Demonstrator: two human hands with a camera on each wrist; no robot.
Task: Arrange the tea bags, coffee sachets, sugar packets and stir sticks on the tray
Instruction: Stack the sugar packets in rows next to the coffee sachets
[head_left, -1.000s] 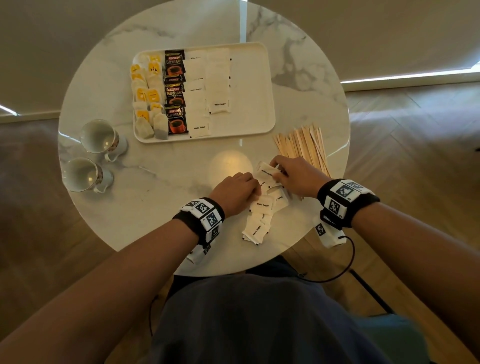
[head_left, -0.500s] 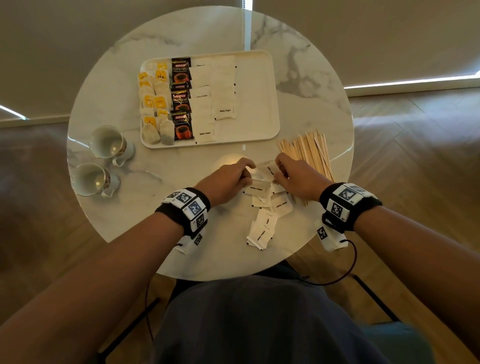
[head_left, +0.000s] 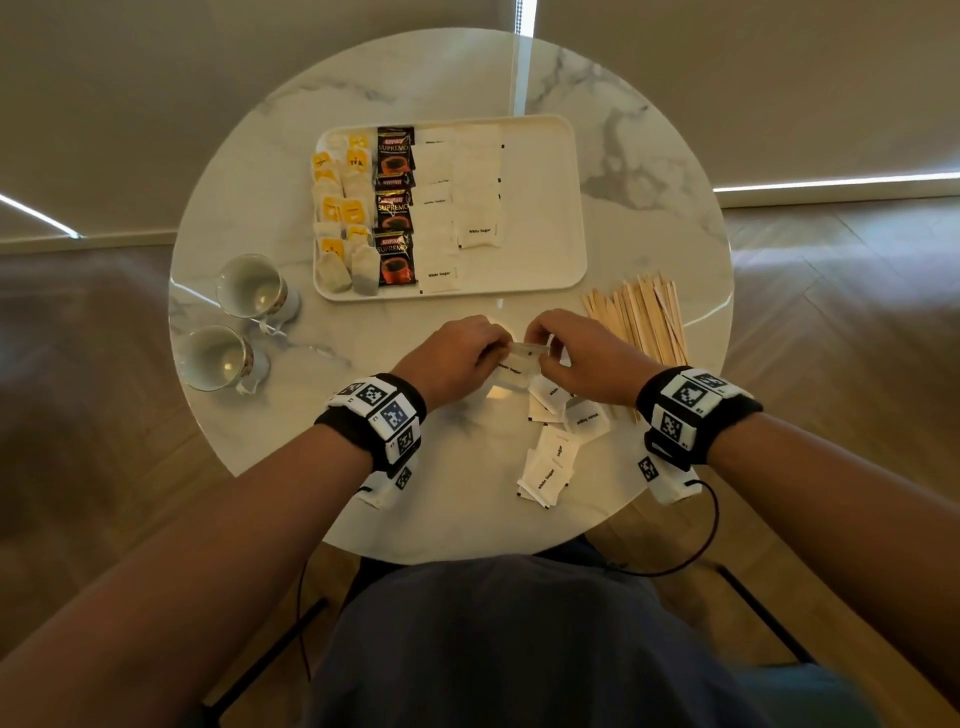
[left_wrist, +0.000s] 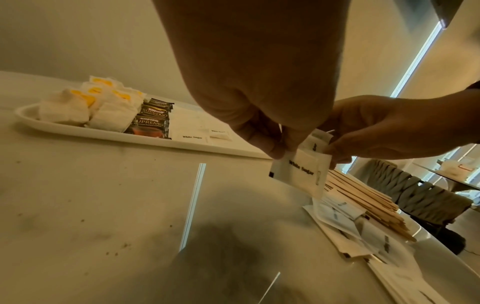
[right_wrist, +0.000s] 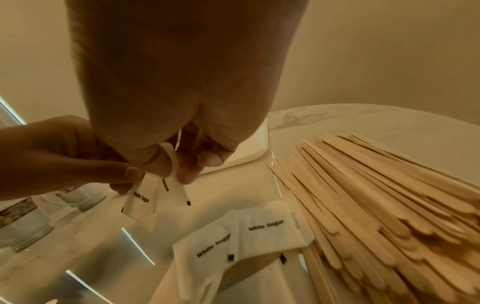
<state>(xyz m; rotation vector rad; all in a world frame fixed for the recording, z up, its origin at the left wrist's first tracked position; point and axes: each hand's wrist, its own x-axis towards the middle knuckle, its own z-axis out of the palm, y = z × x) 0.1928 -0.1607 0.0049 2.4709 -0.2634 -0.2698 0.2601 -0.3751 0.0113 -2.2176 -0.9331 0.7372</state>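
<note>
While a loose heap of sugar packets (head_left: 550, 457) lies on the near right of the surface (head_left: 457, 478), we hold a couple of packets just above and beyond that heap. Our left hand (head_left: 457, 358) pinches the held sugar packets (head_left: 519, 364) at their left edge, and our right hand (head_left: 576, 364) pinches them at the right, so each grip is pressed onto paper, and the packets hang between the two hands. In the left wrist view the held sugar packets (left_wrist: 298, 172) dangle with the printed face tilted down. Stir sticks (head_left: 639, 322) lie fanned just right of our right hand, their long axes running near to far. Farther on sits the tray (head_left: 550, 218), straight ahead of both grips. Tea bags (head_left: 337, 208) and coffee sachets (head_left: 396, 208) fill its left side, then sugar rows. We judge the shorter sugar column's near end (head_left: 480, 260) is the next slot, a touch nearer our left hand.
</note>
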